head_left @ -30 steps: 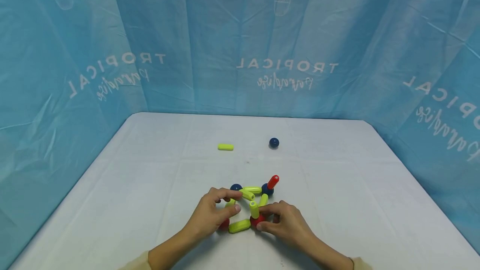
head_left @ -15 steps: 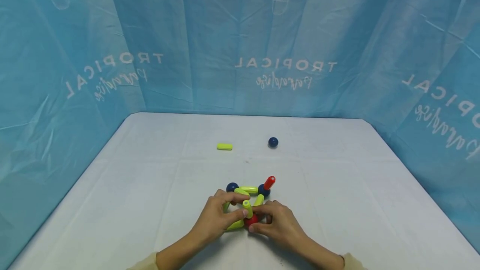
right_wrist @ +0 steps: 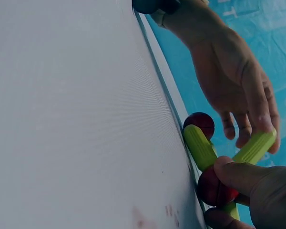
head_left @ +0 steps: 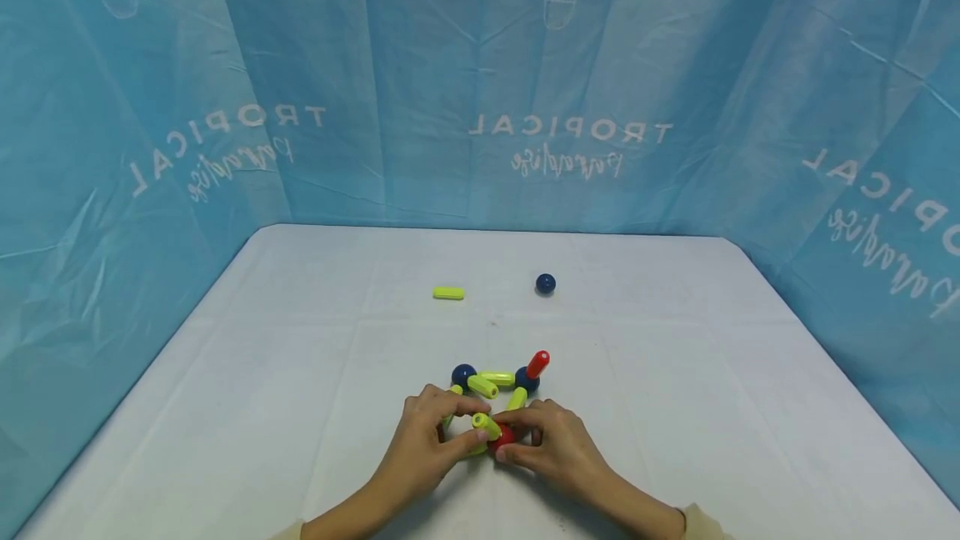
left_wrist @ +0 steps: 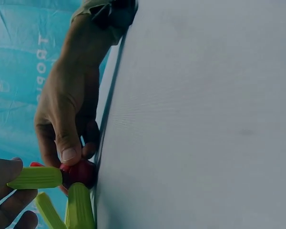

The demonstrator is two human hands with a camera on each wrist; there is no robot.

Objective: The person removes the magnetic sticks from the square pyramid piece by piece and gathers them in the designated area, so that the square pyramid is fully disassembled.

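My left hand (head_left: 427, 437) pinches the free end of a yellow-green magnetic rod (head_left: 486, 425), which leans left from a red ball (head_left: 502, 437). Thumb and fingers of my right hand (head_left: 558, 442) grip that red ball from the right. The ball is one corner of a four-sided frame on the table. A left blue ball (head_left: 462, 375), with a tilted yellow-green rod (head_left: 483, 387), and a right blue ball (head_left: 527, 380), topped by a red rod (head_left: 537, 364), form the far corners. In the right wrist view another red ball (right_wrist: 200, 125) shows; my left hand hides it in the head view.
Farther back on the white table (head_left: 300, 340) lie a loose yellow-green rod (head_left: 448, 293) and a loose dark blue ball (head_left: 545, 283). A blue printed curtain (head_left: 427, 65) hangs behind and at both sides of the table.
My left hand has moved right from the tilted rod to the rod on the held red ball, and that rod now leans left. The frame has shifted slightly left.
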